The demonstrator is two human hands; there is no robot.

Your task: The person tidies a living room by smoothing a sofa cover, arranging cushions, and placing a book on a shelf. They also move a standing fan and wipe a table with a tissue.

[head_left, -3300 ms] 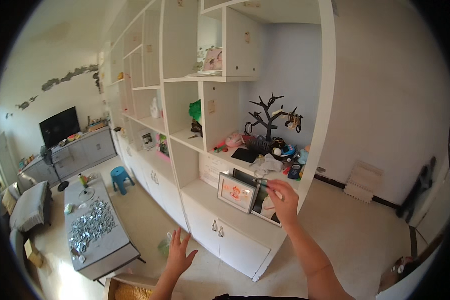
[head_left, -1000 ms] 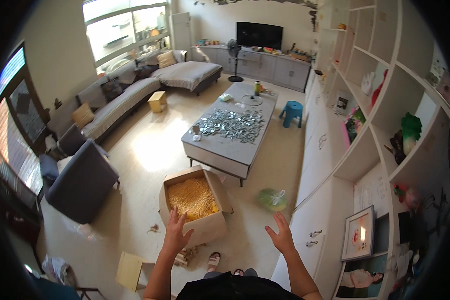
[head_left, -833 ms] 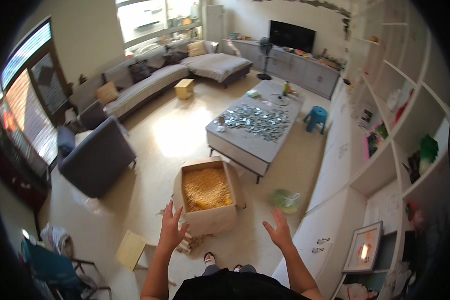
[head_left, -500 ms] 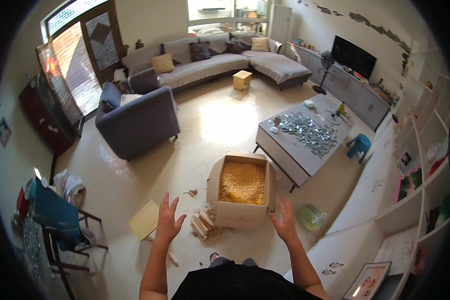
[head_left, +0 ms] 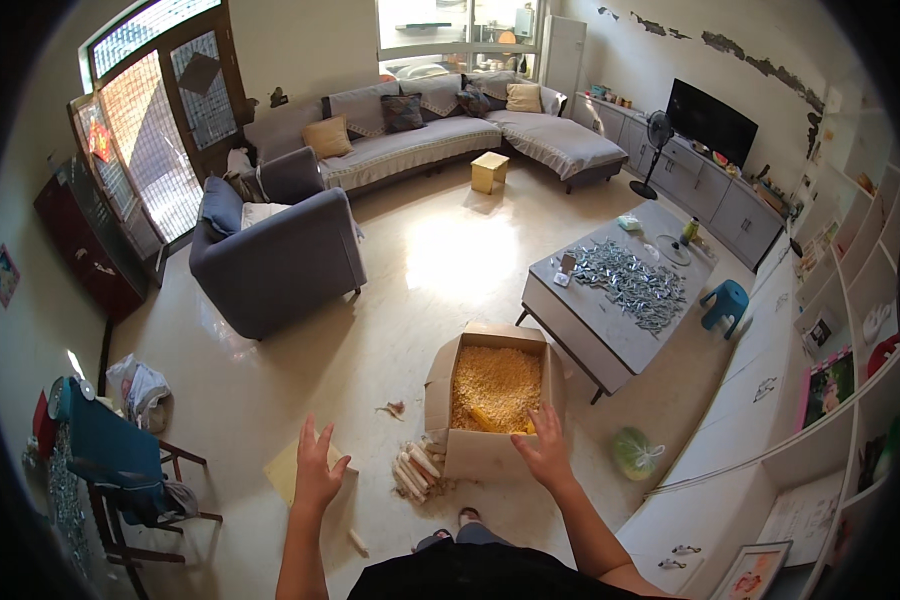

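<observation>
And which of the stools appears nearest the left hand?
The pale yellow stool partly hidden behind the left hand; the other yellow stool stands near the sofa, and the blue stool beside the table.

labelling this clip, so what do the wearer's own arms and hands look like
The left hand and right hand are bare, without gloves. The forearms are uncovered too, with no sleeve, watch or bracelet visible. A black top shows at the lower edge.

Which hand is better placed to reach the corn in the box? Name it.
Probably the right hand: it appears at the near right corner of the box; the left hand is well off leftward.
</observation>
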